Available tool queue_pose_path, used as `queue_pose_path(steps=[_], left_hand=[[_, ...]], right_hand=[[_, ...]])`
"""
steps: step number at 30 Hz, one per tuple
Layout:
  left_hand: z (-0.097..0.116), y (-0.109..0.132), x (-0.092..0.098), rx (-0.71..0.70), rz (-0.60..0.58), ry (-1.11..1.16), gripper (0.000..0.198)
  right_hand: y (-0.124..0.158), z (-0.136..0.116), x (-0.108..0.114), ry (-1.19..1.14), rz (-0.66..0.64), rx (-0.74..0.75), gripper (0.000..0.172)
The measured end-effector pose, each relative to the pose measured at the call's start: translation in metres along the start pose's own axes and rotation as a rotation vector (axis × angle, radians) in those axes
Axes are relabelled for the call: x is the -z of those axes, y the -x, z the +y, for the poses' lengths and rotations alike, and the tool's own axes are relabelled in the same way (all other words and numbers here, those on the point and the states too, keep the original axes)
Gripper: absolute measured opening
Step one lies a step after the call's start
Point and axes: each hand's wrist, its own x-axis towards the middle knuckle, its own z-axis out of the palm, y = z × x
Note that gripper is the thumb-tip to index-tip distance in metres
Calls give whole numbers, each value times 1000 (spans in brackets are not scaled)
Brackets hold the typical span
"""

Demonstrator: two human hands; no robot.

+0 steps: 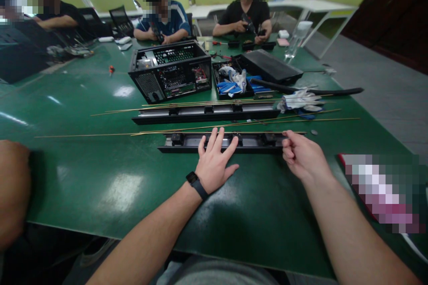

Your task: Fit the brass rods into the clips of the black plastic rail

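Observation:
A black channel-shaped rail (250, 147) with dark blocks inside lies in front of me on the green table. My left hand (216, 160), wearing a dark wristband, is spread open with its fingers across the rail's middle. At the rail's right end, my right hand (299, 149) is closed in a pinch on a thin brass-coloured rod (257, 132) running along the rail's back edge. The fingers partly hide that grip. Behind lies a second, similar rail (207, 116), with more thin rods (123, 110) along it.
Farther back stand an open black computer case (170, 73) and a black tray (219, 93) with gloves. More gloves (302, 101) lie by a black tube (334, 92). A clear bottle (294, 40) stands at back right. Other people sit around the table, two holding tools. A blurred object (384, 191) lies right.

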Motion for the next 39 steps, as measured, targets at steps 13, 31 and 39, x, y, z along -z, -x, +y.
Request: queue_pose_path(steps=[13, 31, 39], left_hand=[[0, 0, 0, 0, 1, -6, 90], [2, -1, 4, 5, -27, 1, 88], [1, 0, 1, 5, -6, -9, 91]], right_hand=[[-3, 1, 2, -1, -33, -19, 28], [6, -4, -6, -4, -4, -47, 20], [9, -9, -8, -39, 13, -90, 16]])
